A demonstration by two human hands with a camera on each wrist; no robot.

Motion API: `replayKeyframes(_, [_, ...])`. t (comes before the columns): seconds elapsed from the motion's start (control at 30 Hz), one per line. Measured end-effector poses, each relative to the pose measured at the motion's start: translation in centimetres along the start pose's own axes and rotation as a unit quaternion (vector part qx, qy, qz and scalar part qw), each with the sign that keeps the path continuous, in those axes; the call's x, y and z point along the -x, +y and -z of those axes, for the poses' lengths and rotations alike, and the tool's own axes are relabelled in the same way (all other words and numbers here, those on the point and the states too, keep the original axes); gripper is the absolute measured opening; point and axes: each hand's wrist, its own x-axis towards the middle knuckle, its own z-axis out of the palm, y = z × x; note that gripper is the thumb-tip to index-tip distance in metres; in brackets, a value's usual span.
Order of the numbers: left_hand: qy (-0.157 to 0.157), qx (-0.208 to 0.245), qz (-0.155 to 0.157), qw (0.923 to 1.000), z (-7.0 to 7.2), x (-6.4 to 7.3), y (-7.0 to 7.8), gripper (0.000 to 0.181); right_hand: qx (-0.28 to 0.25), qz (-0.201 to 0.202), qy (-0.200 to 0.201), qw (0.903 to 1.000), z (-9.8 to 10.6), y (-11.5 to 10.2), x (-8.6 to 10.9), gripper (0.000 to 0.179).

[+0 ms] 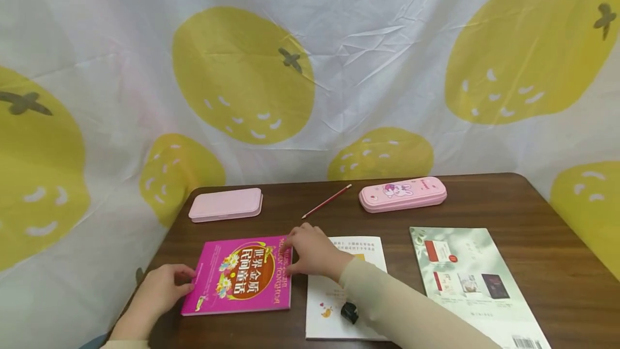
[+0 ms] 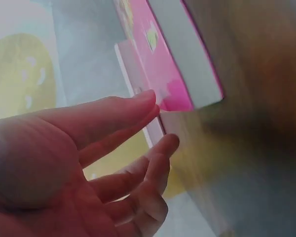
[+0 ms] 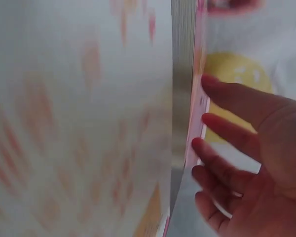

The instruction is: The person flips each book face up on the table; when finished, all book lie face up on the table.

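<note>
A magenta storybook [image 1: 242,298] with large Chinese characters on its cover lies at the table's left front. At its left edge is my left hand [image 1: 162,287], fingers loosely bent. The left wrist view shows the thumb tip at a corner of the magenta book [image 2: 180,94], with the other fingers loose. My right hand [image 1: 317,249] is at the book's right edge, its arm across a white book [image 1: 324,284]. In the right wrist view, the spread fingertips of the right hand [image 3: 271,148] are right by the magenta cover's edge.
Behind lie a plain pink case [image 1: 225,204], a red pencil [image 1: 326,201] and a pink rabbit pencil case [image 1: 403,195]. A pale green book [image 1: 472,263] lies at right. A small black object [image 1: 350,312] shows beside the right sleeve. A lemon-print curtain [image 1: 378,69] hangs behind the brown table [image 1: 484,198].
</note>
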Motion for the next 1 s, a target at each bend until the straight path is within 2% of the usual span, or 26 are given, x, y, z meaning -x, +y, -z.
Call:
replayKeyframes(0.1, [-0.002, -0.009, 0.002, 1.0, 0.1, -1.8, -0.1, 0.022, 0.025, -0.004, 0.003, 0.9997, -0.3, -1.4, 1.0, 0.038])
replayKeyframes(0.2, [-0.002, -0.008, -0.003, 1.0, 0.1, -3.4, -0.2, 0.025, 0.017, -0.016, 0.008, 0.9997, -0.6, -2.7, 2.1, 0.033])
replayKeyframes(0.43, [0.005, 0.025, -0.042, 0.9988, 0.0, -5.8, -0.7, 0.027, 0.021, -0.051, 0.014, 0.9984, -0.8, -4.3, 4.3, 0.04])
replayKeyframes(0.57, [0.002, 0.031, -0.076, 0.9966, 0.1, -6.6, -1.1, 0.026, 0.025, -0.052, 0.008, 0.9983, -1.1, -4.6, 5.2, 0.051])
replayKeyframes(0.67, [0.011, 0.031, -0.107, 0.9938, 0.0, -6.9, -1.2, 0.024, 0.018, -0.048, 0.002, 0.9987, -1.4, -4.9, 5.7, 0.056])
replayKeyframes(0.77, [0.02, 0.033, -0.126, 0.9912, -0.2, -7.1, -1.3, 0.025, 0.015, -0.046, 0.009, 0.9988, -1.5, -5.2, 6.0, 0.05])
replayKeyframes(0.87, [0.016, 0.034, -0.124, 0.9915, -0.3, -7.3, -1.3, 0.027, 0.027, -0.052, 0.028, 0.9979, -1.6, -5.4, 6.2, 0.04])
replayKeyframes(1.0, [-0.002, 0.041, -0.101, 0.994, -0.4, -7.4, -1.4, 0.031, 0.039, -0.063, 0.043, 0.9963, -1.8, -5.5, 6.2, 0.034])
